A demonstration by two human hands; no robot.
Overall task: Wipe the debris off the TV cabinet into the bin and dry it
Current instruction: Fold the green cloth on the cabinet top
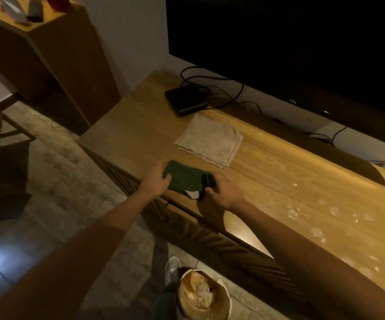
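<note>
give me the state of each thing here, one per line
green cloth: folded, gripped at both ends
left hand: holds cloth's left end
right hand: holds cloth's right end
beige cloth: folded flat, untouched
TV cabinet: debris scattered at right
bin: on floor, holds waste
TV: off

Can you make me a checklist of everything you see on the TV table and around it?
Surface: wooden TV cabinet, pale crumbs scattered at right.
Job's things: green cloth near front edge; beige cloth folded behind; bin on floor.
Clutter: black box.
Hands: left hand and right hand both grip the green cloth.
Cables: black cables behind the box.
Surroundings: TV, side cabinet.
</note>
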